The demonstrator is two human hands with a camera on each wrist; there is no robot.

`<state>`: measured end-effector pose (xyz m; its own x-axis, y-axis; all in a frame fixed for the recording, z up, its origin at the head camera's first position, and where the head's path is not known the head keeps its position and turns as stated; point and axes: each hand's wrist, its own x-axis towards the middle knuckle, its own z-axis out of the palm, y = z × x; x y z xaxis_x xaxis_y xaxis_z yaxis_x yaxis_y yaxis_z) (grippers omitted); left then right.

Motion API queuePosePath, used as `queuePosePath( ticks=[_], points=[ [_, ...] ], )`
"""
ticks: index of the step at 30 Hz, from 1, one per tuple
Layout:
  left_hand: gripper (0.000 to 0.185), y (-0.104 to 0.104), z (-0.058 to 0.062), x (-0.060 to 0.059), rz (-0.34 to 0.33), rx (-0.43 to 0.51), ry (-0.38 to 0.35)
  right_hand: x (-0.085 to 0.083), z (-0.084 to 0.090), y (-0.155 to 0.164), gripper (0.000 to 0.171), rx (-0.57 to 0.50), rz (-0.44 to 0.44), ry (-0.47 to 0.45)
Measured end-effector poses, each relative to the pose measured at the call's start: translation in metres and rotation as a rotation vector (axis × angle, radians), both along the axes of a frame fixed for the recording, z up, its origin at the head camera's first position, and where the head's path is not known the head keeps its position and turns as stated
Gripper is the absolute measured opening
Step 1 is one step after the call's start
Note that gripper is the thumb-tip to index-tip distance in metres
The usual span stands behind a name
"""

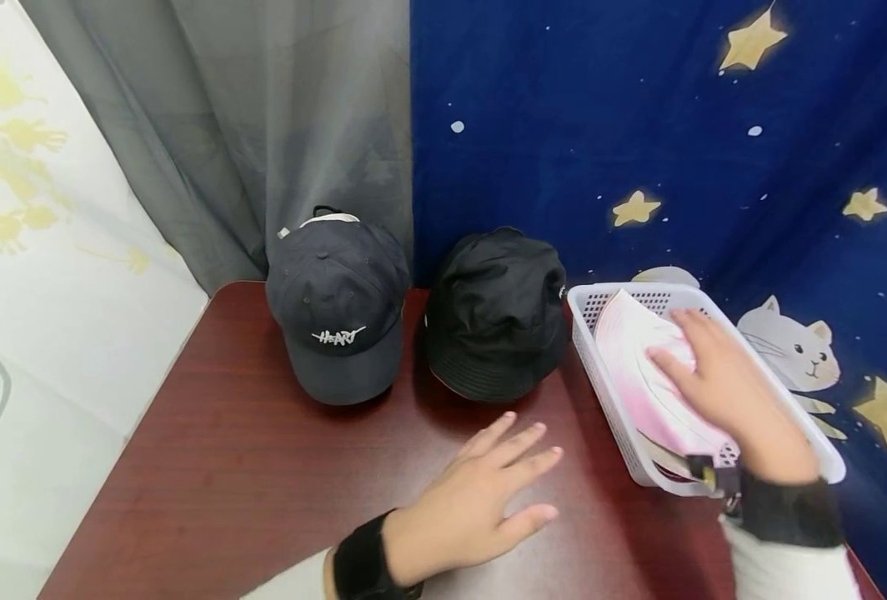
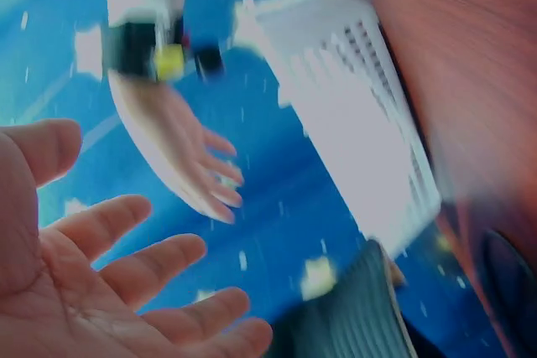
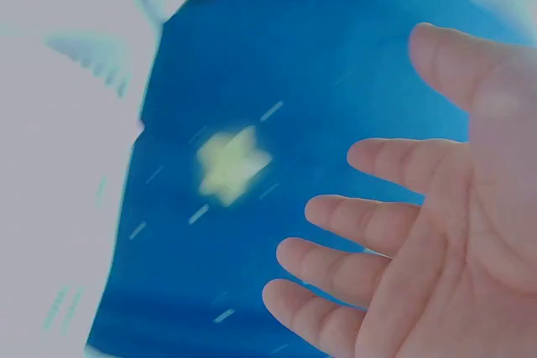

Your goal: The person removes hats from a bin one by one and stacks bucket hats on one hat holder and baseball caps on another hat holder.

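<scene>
Head view: the right hand [image 1: 721,383] lies with fingers straight over a pink-and-white cap [image 1: 649,379] that sits inside a white perforated basket [image 1: 608,400] at the right edge of a dark red table [image 1: 226,467]; whether the fingertips actually touch the fabric cannot be told, and nothing is gripped. The left hand [image 1: 481,492] is spread flat, palm down, just above or on the bare tabletop in front of the basket, fingers straight and apart, holding nothing. The two hands are well apart from each other. Behind the left hand stand two more caps: a navy baseball cap [image 1: 338,308] with white lettering on its front, and beside it a black bucket hat [image 1: 498,312], which stands just beside the basket's near-left wall. The wrist views are motion-blurred (both still show open, empty palms): the left wrist view catches the right hand [image 2: 180,153] and the basket [image 2: 352,115]; the right wrist view shows relaxed fingers [image 3: 377,232] against a blue star-printed curtain [image 3: 252,123].
</scene>
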<state>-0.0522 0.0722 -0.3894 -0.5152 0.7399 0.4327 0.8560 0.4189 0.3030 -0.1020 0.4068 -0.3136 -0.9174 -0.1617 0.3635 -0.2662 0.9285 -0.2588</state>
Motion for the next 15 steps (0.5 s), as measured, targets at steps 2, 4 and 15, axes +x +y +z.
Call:
queuePosePath(
  ticks=[2,4,15],
  points=[
    [0.053,0.018,0.007,-0.007,-0.065,-0.083,0.037,-0.023,0.007,0.029,0.066,0.022,-0.055,-0.117],
    [0.052,0.038,0.012,-0.014,-0.116,-0.169,0.056,-0.043,0.010,0.054,0.069,0.045,-0.113,-0.232],
    [0.048,0.147,0.004,-0.033,-0.165,-0.476,0.249,-0.085,-0.029,0.117,0.080,0.008,-0.177,-0.709]
  ],
)
